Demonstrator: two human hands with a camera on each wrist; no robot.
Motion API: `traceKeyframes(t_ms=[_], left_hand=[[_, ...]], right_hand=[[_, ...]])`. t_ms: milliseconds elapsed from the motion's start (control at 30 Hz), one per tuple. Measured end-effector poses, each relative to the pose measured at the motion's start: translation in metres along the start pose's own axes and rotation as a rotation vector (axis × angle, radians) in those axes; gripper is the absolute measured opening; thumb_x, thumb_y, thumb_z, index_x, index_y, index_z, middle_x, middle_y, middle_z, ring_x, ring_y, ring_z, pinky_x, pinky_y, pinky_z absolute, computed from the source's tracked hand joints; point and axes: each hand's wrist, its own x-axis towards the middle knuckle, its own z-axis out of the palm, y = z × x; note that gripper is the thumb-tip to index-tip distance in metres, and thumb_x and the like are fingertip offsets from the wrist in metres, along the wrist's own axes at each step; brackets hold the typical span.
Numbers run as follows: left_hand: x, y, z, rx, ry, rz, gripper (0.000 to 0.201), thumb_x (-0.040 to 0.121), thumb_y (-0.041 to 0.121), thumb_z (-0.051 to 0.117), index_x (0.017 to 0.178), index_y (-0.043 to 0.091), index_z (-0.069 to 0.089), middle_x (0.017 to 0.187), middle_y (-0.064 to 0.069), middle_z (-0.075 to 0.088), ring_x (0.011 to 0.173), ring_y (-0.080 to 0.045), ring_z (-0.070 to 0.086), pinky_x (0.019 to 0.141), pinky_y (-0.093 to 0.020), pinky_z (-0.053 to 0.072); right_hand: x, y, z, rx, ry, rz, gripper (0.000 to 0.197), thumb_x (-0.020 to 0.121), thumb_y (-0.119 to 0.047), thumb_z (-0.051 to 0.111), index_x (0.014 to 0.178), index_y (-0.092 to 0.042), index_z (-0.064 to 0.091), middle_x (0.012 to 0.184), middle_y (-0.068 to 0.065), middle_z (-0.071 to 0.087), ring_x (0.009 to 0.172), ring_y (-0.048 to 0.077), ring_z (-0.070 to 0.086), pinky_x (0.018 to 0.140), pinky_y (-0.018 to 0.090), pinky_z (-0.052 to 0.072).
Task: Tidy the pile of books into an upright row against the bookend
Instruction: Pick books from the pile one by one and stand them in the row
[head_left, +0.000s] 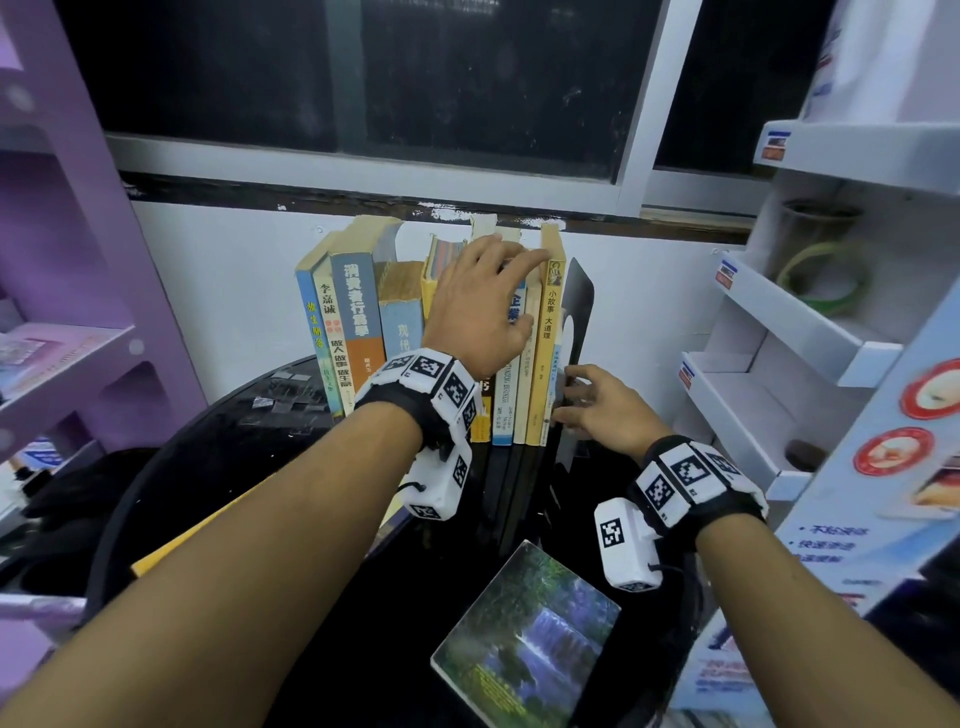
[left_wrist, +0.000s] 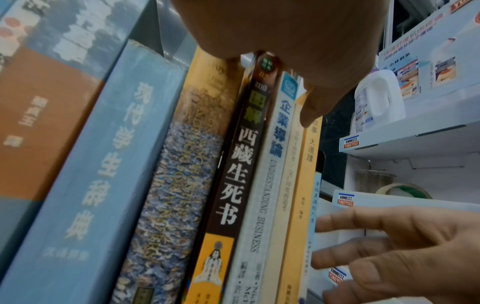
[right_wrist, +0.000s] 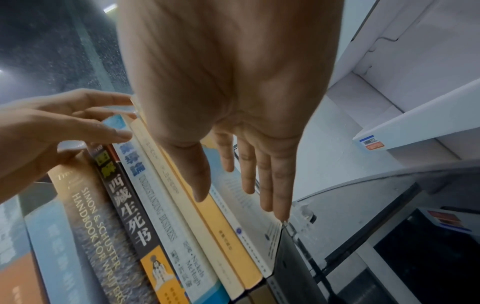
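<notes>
Several books (head_left: 363, 322) stand upright in a row on a round black table (head_left: 208, 467), spines toward me. A black metal bookend (head_left: 582, 301) stands at the row's right end. My left hand (head_left: 511, 291) lies open over the tops of the right-hand books, its fingertips reaching the tall yellow book (head_left: 548, 353) and its thumb (left_wrist: 309, 115) on the spines. Low beside the bookend, my right hand (head_left: 582, 402) is open, straight fingers (right_wrist: 265, 185) lying along a thin pale-blue book (right_wrist: 249, 216) at the row's end. The left books lean slightly.
A book with a waterfall cover (head_left: 524, 634) lies flat on the table near me. A yellow book (head_left: 197, 540) lies flat under my left forearm. White display shelves (head_left: 779, 322) stand close on the right, a purple shelf unit (head_left: 78, 338) on the left, a wall behind.
</notes>
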Motion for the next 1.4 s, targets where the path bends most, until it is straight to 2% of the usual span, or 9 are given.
traceKeyframes(t_ms=[67, 167, 400, 667, 800, 900, 1067, 1267, 1400], left_hand=[[-0.003, 0.004, -0.007, -0.061, 0.006, -0.011, 0.059, 0.079, 0.027, 0.065, 0.136, 0.026, 0.047, 0.131, 0.004, 0.049, 0.127, -0.017, 0.038, 0.110, -0.036, 0.030], [-0.015, 0.010, -0.016, -0.127, 0.063, -0.036, 0.051, 0.078, 0.023, 0.065, 0.128, 0.023, 0.053, 0.128, 0.003, 0.050, 0.123, -0.016, 0.041, 0.107, -0.034, 0.033], [-0.063, 0.032, -0.025, -0.276, 0.038, -0.176, 0.042, 0.079, 0.016, 0.062, 0.120, 0.020, 0.054, 0.128, -0.001, 0.046, 0.123, -0.019, 0.044, 0.106, -0.039, 0.038], [-0.113, 0.045, -0.021, -0.363, -0.548, -0.415, 0.040, 0.088, 0.026, 0.065, 0.124, 0.018, 0.051, 0.124, -0.004, 0.051, 0.112, -0.021, 0.052, 0.096, -0.032, 0.042], [-0.130, 0.049, -0.017, -0.392, -0.906, -0.499, 0.040, 0.088, 0.035, 0.066, 0.122, 0.019, 0.053, 0.124, -0.003, 0.056, 0.109, -0.020, 0.053, 0.093, -0.031, 0.043], [-0.138, 0.053, -0.015, -0.353, -1.044, -0.481, 0.045, 0.086, 0.039, 0.067, 0.124, 0.021, 0.052, 0.126, -0.002, 0.055, 0.113, -0.019, 0.052, 0.093, -0.029, 0.041], [-0.141, 0.059, -0.015, -0.356, -1.106, -0.483, 0.054, 0.080, 0.034, 0.075, 0.127, 0.021, 0.052, 0.127, -0.001, 0.054, 0.113, -0.020, 0.052, 0.093, -0.030, 0.042], [-0.144, 0.064, -0.013, -0.371, -1.099, -0.481, 0.056, 0.081, 0.021, 0.075, 0.131, 0.014, 0.051, 0.132, -0.007, 0.052, 0.120, -0.024, 0.050, 0.087, -0.026, 0.039], [-0.145, 0.064, -0.011, -0.431, -1.069, -0.518, 0.047, 0.082, 0.011, 0.073, 0.125, 0.009, 0.052, 0.128, -0.007, 0.052, 0.114, -0.022, 0.050, 0.075, -0.017, 0.041]], right_hand=[[-0.011, -0.003, -0.006, -0.019, -0.025, 0.026, 0.051, 0.085, -0.016, 0.071, 0.131, -0.021, 0.049, 0.112, -0.002, 0.067, 0.105, 0.017, 0.064, 0.098, 0.042, 0.051], [-0.029, -0.007, -0.012, -0.085, -0.085, 0.072, 0.037, 0.086, -0.023, 0.071, 0.118, -0.025, 0.053, 0.114, 0.002, 0.064, 0.107, 0.020, 0.062, 0.098, 0.045, 0.050], [-0.071, -0.014, -0.011, -0.200, -0.285, 0.204, 0.044, 0.089, -0.028, 0.068, 0.129, -0.019, 0.051, 0.121, 0.002, 0.060, 0.107, 0.021, 0.061, 0.087, 0.039, 0.056], [-0.108, -0.019, 0.002, -0.303, -0.406, 0.280, 0.039, 0.084, -0.033, 0.074, 0.115, -0.017, 0.056, 0.115, 0.012, 0.066, 0.103, 0.021, 0.064, 0.089, 0.042, 0.056], [-0.118, -0.019, 0.011, -0.357, -0.440, 0.309, 0.045, 0.081, -0.033, 0.077, 0.117, -0.013, 0.059, 0.112, 0.013, 0.067, 0.108, 0.025, 0.063, 0.078, 0.033, 0.055], [-0.125, -0.022, 0.016, -0.409, -0.454, 0.313, 0.050, 0.078, -0.033, 0.079, 0.118, -0.011, 0.058, 0.098, 0.007, 0.065, 0.105, 0.025, 0.062, 0.067, 0.026, 0.051], [-0.132, -0.020, 0.021, -0.436, -0.480, 0.332, 0.057, 0.073, -0.023, 0.084, 0.121, -0.007, 0.056, 0.088, -0.001, 0.059, 0.081, 0.013, 0.057, 0.052, 0.020, 0.051], [-0.132, -0.010, 0.027, -0.421, -0.412, 0.312, 0.051, 0.068, -0.014, 0.087, 0.106, -0.011, 0.054, 0.084, 0.000, 0.057, 0.072, 0.012, 0.052, 0.062, 0.026, 0.050], [-0.129, -0.007, 0.026, -0.403, -0.418, 0.310, 0.042, 0.070, -0.013, 0.085, 0.102, -0.010, 0.058, 0.084, 0.000, 0.061, 0.071, 0.011, 0.055, 0.057, 0.022, 0.048]])
